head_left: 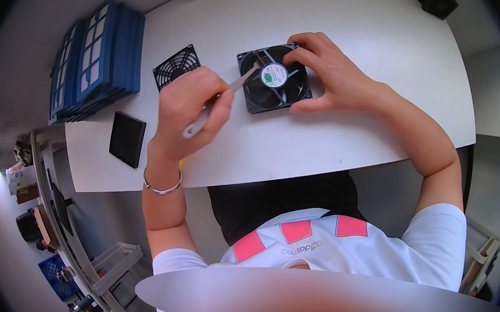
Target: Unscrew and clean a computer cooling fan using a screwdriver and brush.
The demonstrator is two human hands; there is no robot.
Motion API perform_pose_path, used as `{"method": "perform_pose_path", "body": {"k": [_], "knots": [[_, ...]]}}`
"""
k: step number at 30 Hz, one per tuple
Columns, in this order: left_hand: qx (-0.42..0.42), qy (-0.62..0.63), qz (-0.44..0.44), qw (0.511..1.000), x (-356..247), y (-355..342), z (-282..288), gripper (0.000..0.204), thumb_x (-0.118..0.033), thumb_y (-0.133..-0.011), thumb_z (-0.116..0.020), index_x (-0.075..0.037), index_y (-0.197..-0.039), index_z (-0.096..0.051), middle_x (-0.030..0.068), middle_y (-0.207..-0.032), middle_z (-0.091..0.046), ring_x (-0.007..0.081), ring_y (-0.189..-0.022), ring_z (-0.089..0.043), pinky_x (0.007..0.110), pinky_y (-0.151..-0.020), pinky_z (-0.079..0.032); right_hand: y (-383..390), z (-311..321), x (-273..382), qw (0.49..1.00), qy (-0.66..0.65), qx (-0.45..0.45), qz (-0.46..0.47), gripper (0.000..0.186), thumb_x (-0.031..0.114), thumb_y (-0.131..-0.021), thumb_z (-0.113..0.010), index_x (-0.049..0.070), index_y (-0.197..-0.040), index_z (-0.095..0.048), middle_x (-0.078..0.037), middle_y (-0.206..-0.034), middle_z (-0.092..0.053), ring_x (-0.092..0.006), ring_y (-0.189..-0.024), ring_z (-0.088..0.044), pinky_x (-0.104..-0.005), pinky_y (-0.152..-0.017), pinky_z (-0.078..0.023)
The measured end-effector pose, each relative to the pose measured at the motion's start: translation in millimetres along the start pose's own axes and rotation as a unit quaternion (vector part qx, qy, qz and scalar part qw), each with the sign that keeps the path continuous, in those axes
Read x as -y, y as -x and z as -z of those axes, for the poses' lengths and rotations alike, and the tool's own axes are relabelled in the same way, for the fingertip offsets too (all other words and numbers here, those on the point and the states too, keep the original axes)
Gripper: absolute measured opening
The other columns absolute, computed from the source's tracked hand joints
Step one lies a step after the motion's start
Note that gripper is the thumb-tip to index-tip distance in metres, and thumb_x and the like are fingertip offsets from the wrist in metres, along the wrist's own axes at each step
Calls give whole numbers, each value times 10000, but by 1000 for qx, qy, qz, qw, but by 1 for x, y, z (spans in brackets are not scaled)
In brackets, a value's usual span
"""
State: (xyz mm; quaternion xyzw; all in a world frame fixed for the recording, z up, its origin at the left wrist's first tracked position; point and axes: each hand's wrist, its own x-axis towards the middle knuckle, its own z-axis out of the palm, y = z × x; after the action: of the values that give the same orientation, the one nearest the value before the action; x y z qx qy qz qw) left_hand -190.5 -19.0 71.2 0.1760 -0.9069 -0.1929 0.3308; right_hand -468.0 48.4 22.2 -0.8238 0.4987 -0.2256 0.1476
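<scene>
A square black cooling fan with a round white and green label at its hub lies on the white table. My right hand grips its right side, the fingers at the far corner and the thumb at the near edge. Closed round the pale handle of a slim brush, my left hand holds the tip over the fan's frame, left of the hub. Whether the tip touches the fan I cannot tell. A black fan grille lies just beyond my left hand, which partly hides it.
On the white table, a flat black square piece lies near the left edge. Blue-framed panels are stacked at the far left. Dark objects stand at the back edge. A grey rack is on the floor at lower left.
</scene>
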Motion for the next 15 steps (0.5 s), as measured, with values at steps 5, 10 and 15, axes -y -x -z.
{"method": "perform_pose_path", "body": {"k": [5, 10, 15], "knots": [[14, -15, -10, 1000, -2, 1, 5, 95, 23, -759, -662, -22, -719, -588, 79, -625, -526, 197, -505, -506, 295, -479, -380, 1, 1, -1, 1000, -10, -6, -1, 722, 483, -708, -824, 96, -1249, -543, -192, -1375, -430, -375, -1291, -402, -471, -1079, -393], [2, 47, 8, 999, 3, 2, 7, 74, 7, -816, -649, -3, -760, -601, 58, -644, -505, 138, -499, -456, 268, -469, -332, 1, -1, -2, 1000, -6, 0, 5, 708, 485, -710, -823, 95, -1233, -547, -190, -1378, -426, -374, -1294, -401, -470, -1080, -392], [-8, 4, -15, 1000, 1, -1, -4, 103, -4, -808, -643, -12, -720, -589, 70, -627, -524, 160, -499, -488, 277, -474, -360, 0, 1, -1, 1000, -14, 1, 0, 729, 497, -711, -819, 104, -1257, -540, -192, -1380, -427, -376, -1307, -394, -471, -1088, -391]]}}
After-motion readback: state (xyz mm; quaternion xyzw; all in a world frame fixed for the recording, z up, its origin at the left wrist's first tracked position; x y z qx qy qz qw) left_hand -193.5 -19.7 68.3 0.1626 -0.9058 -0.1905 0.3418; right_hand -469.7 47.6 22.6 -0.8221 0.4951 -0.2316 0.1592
